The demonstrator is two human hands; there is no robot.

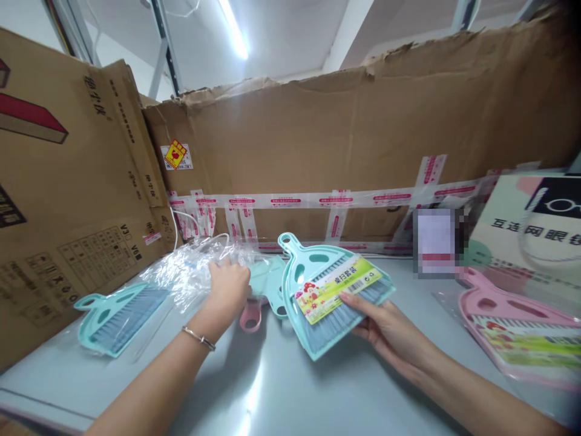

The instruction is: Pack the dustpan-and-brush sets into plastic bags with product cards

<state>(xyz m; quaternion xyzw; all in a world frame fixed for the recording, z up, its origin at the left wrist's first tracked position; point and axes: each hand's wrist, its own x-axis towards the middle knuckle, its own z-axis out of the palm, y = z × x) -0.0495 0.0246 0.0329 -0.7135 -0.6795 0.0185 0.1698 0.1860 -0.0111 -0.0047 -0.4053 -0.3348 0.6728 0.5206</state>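
In my right hand [379, 321] is a turquoise dustpan [306, 260] with a grey-blue brush [333, 321] nested in it. My thumb lies over its yellow-green paper label [338, 287] and the fingers are underneath. The pan is tilted with its handle pointing up. My left hand [229, 284], a bracelet on its wrist, is closed at the heap of crinkled clear plastic bags [186, 272], its fingertips partly hidden in the film. Beside it lie more turquoise dustpans [270, 281], partly covered, with a pink handle [250, 318] sticking out below.
A bagged turquoise dustpan and brush [122, 318] lies at the left. A bagged pink dustpan set [517, 327] lies at the right, before a printed paper bag [531, 224]. Large cardboard boxes [290, 139] wall in the back and left of the grey table [281, 387].
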